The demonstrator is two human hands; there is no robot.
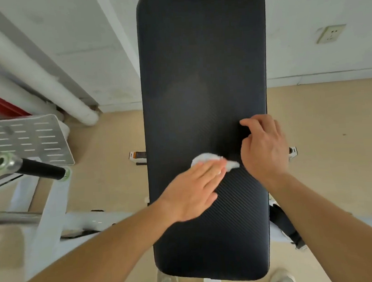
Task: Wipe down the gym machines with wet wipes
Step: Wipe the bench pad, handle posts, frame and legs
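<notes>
A long black padded bench pad fills the middle of the view, its ribbed surface running away from me. My left hand lies flat on the pad with fingers together, pressing a crumpled white wet wipe against it; the wipe sticks out beyond the fingertips. My right hand rests on the pad's right side near the edge, fingers curled loosely with nothing in them, right next to the wipe.
A white machine frame with a black-gripped handle and a perforated metal plate stands at the left. White pipes run along the wall. A wall socket is at the upper right. My shoes show below the pad.
</notes>
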